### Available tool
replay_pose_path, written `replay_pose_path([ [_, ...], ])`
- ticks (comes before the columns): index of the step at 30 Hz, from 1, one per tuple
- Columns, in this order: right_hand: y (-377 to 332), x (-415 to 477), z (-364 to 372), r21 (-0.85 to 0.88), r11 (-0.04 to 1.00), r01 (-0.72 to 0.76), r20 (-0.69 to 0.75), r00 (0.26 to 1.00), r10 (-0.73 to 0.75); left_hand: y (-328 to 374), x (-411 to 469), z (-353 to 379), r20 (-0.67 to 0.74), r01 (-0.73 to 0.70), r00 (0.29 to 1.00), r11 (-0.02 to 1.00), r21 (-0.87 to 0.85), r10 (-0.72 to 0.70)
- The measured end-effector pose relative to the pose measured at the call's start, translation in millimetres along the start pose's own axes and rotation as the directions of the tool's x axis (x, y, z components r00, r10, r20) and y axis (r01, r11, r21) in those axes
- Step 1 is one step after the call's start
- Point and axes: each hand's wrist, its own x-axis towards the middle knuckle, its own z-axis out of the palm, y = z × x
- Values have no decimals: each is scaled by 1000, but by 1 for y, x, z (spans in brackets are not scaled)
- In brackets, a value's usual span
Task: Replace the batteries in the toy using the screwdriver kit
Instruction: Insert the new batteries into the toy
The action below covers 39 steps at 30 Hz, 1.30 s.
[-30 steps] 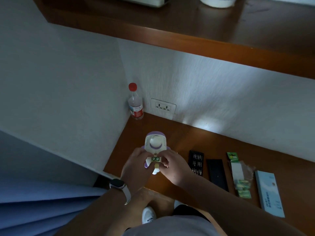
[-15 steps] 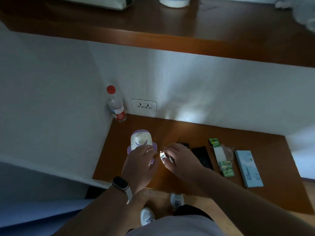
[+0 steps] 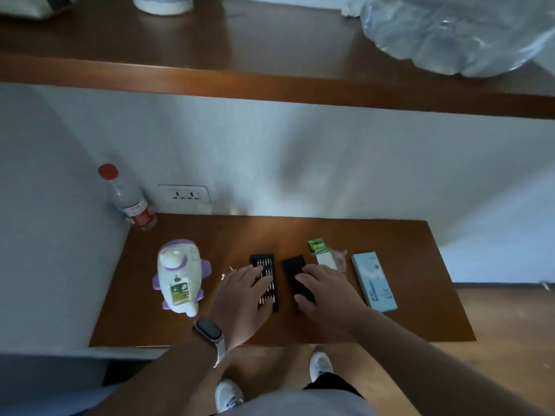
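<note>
Landmark: the bit tray [image 3: 264,280], black, lying mid-counter [image 3: 390,325].

Well to its left, in the corner, a water bottle [image 3: 129,202]. Nearer on that side, the toy [image 3: 179,280], no longer held as a moment ago but lying alone, compartment open with green cells showing; lid and screw therefore judged off.

Now settling onto the tray itself, the left hand [image 3: 243,298], grip apart and flat, clamped on nothing.

Just right of the tray, coming down on the black kit cover [image 3: 295,270], the right hand [image 3: 327,291], fingers spread, empty.

Further right, the green battery pack [image 3: 319,249], then a pale blue box [image 3: 374,280].

Likely tidying or reaching for a tool before swapping cells.
</note>
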Motion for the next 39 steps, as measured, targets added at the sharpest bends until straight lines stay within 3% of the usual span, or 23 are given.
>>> replay_pose_path([
  [7,86,-22,-1,24,1000,-15,59,998,13,66,28,36,113,21,993,999,49,-26],
  [18,194,-20,19,26,993,115,67,991,-117,148,59,96,272,230,926,963,138,-260],
  [26,206,10,24,33,976,213,100,971,-216,180,62,130,365,298,872,945,132,-326],
  [39,188,58,33,-13,961,277,284,922,-262,185,57,148,471,358,790,919,164,-392],
])
